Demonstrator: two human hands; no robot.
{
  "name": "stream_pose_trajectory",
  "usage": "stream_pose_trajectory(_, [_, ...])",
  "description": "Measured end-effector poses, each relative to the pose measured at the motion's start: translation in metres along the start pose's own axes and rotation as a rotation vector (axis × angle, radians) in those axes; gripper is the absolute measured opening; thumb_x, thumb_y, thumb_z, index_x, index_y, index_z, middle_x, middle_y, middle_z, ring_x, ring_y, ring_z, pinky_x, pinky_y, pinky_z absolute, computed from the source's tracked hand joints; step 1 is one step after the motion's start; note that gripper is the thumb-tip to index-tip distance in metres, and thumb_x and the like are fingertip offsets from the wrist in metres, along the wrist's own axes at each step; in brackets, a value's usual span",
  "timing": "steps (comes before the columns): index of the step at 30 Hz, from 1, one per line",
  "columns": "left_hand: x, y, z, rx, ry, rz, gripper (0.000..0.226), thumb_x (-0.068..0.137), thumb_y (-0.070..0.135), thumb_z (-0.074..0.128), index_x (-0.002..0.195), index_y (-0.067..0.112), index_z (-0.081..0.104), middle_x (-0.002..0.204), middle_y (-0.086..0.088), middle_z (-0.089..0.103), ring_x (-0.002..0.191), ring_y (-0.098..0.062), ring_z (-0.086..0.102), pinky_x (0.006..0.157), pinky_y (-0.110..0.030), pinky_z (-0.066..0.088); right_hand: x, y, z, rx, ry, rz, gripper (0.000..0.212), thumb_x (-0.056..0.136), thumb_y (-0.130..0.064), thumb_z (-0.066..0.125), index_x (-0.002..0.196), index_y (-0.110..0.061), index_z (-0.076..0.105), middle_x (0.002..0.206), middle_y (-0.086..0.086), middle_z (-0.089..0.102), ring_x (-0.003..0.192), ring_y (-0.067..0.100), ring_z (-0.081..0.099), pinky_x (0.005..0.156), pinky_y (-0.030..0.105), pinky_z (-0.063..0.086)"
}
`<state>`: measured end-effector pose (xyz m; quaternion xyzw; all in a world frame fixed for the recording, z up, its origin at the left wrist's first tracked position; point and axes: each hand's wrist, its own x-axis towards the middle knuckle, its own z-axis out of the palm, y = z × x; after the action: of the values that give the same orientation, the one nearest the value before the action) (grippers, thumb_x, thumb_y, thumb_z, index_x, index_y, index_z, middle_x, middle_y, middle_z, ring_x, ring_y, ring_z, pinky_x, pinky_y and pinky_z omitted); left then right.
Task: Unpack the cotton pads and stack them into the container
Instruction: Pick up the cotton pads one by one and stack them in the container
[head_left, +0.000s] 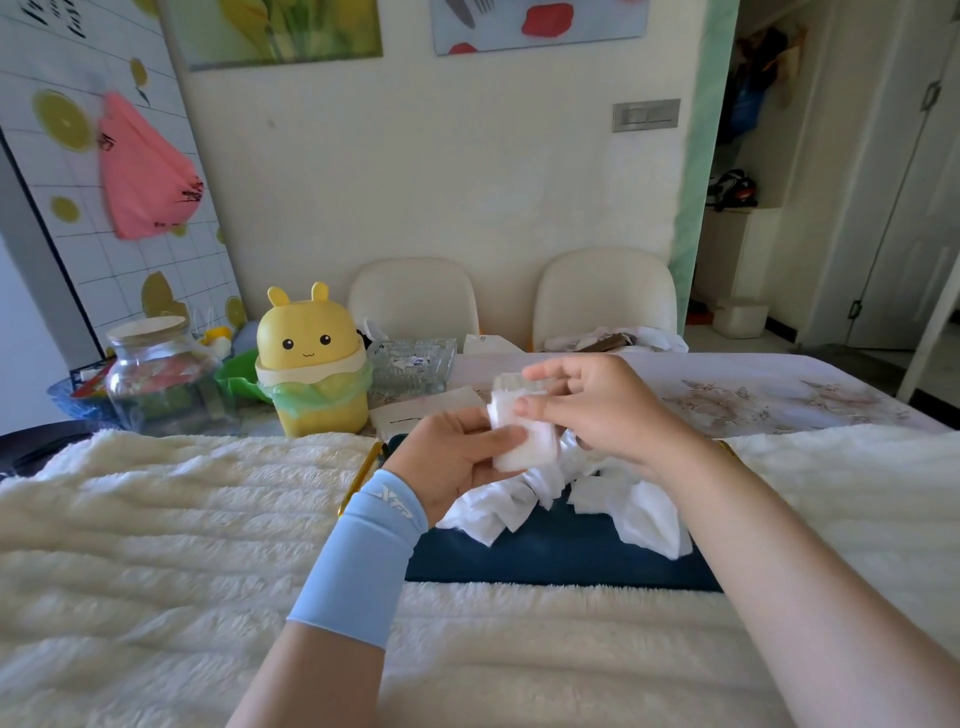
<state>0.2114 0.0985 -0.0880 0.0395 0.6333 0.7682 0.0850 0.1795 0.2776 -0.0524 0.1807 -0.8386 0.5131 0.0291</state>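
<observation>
Both hands hold one small stack of white cotton pads (524, 434) above the table. My left hand (457, 457), with a light blue wrist sleeve, grips the stack from the lower left. My right hand (592, 400) pinches its top and right side. Below the hands, a loose pile of white cotton pads (618, 499) lies on a dark blue tray (550, 556). A clear ribbed piece (511, 383) shows at the top of the held stack; I cannot tell whether it is a container.
A fluffy cream blanket (171, 545) covers the near table. At the back left stand a yellow bunny-shaped bin (311, 364), a lidded glass jar (156, 374) and a glass dish (410, 364). Two cream chairs (602, 296) stand behind the table.
</observation>
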Motion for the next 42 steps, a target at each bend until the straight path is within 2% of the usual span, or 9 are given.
stream_pose_trajectory(4, [0.006,-0.006,-0.004,0.087,0.164,0.01,0.018,0.09,0.006,0.068,0.106,0.0,0.072,0.106,-0.02,0.074,0.104,-0.038,0.069,0.094,-0.047,0.055,0.003,0.009,-0.017,-0.29,0.074,-0.001,0.004,0.085,-0.031,0.077,0.085,-0.028,0.074,0.083,-0.011,0.072,0.066,0.006,0.067,0.07,0.028,0.056])
stream_pose_trajectory(6, [0.009,-0.008,-0.007,0.072,0.22,0.017,0.018,0.089,0.006,0.069,0.106,0.0,0.072,0.106,-0.02,0.074,0.104,-0.037,0.069,0.093,-0.046,0.056,0.003,0.016,-0.027,-0.634,-0.041,0.099,0.008,0.083,-0.024,0.075,0.075,-0.028,0.076,0.082,-0.013,0.072,0.073,0.011,0.068,0.07,0.031,0.057])
stream_pose_trajectory(9, [0.011,-0.009,-0.007,0.07,0.238,0.02,0.018,0.089,0.007,0.07,0.105,0.0,0.071,0.107,-0.019,0.073,0.102,-0.034,0.071,0.092,-0.043,0.057,-0.001,0.024,-0.028,-0.925,-0.259,0.265,0.01,0.079,-0.022,0.079,0.087,-0.029,0.079,0.092,-0.009,0.072,0.078,0.018,0.068,0.07,0.03,0.058])
stream_pose_trajectory(16, [0.011,-0.011,-0.006,0.09,0.236,0.026,0.019,0.088,0.008,0.071,0.107,0.002,0.072,0.106,-0.018,0.074,0.1,-0.033,0.072,0.093,-0.045,0.056,-0.004,0.023,-0.012,-1.124,-0.394,0.231,0.054,0.07,-0.039,0.086,0.119,-0.025,0.071,0.11,-0.005,0.07,0.096,0.021,0.067,0.082,0.033,0.057])
stream_pose_trajectory(25, [0.011,-0.009,-0.006,0.077,0.242,0.028,0.018,0.089,0.008,0.07,0.105,0.001,0.071,0.109,-0.017,0.074,0.101,-0.03,0.072,0.088,-0.039,0.059,-0.004,0.026,-0.012,-0.873,-0.452,0.268,0.039,0.083,-0.039,0.075,0.12,-0.028,0.07,0.116,-0.005,0.066,0.102,0.018,0.063,0.092,0.034,0.056])
stream_pose_trajectory(28, [0.01,-0.008,-0.006,0.069,0.248,0.034,0.011,0.089,0.007,0.07,0.1,0.004,0.072,0.107,-0.016,0.074,0.099,-0.028,0.072,0.08,-0.032,0.061,-0.001,0.028,-0.019,-0.739,-0.362,0.252,0.021,0.089,-0.041,0.069,0.095,-0.022,0.073,0.095,-0.006,0.067,0.084,0.014,0.063,0.073,0.028,0.052])
stream_pose_trajectory(32, [0.01,-0.007,-0.006,0.079,0.259,0.036,0.007,0.089,0.007,0.069,0.096,0.006,0.072,0.106,-0.016,0.074,0.099,-0.028,0.072,0.079,-0.031,0.061,-0.003,0.021,-0.041,-0.859,-0.34,0.363,0.035,0.079,-0.048,0.073,0.08,-0.014,0.065,0.071,0.0,0.058,0.063,0.019,0.053,0.061,0.03,0.04])
stream_pose_trajectory(37, [0.01,-0.008,-0.002,0.12,0.261,0.035,0.006,0.089,0.009,0.07,0.094,0.009,0.072,0.105,-0.014,0.075,0.097,-0.027,0.073,0.082,-0.034,0.06,-0.015,0.004,-0.041,-1.12,-0.517,0.489,0.046,0.077,-0.042,0.083,0.109,-0.013,0.067,0.077,0.0,0.063,0.077,0.02,0.064,0.066,0.027,0.049])
stream_pose_trajectory(42, [0.008,-0.008,-0.002,0.148,0.294,0.06,0.005,0.089,0.009,0.071,0.092,0.012,0.072,0.103,-0.012,0.075,0.096,-0.026,0.073,0.077,-0.03,0.061,-0.007,0.008,-0.045,-0.821,-0.38,0.247,0.037,0.086,-0.03,0.077,0.122,-0.026,0.07,0.095,-0.002,0.073,0.074,0.013,0.07,0.069,0.028,0.055])
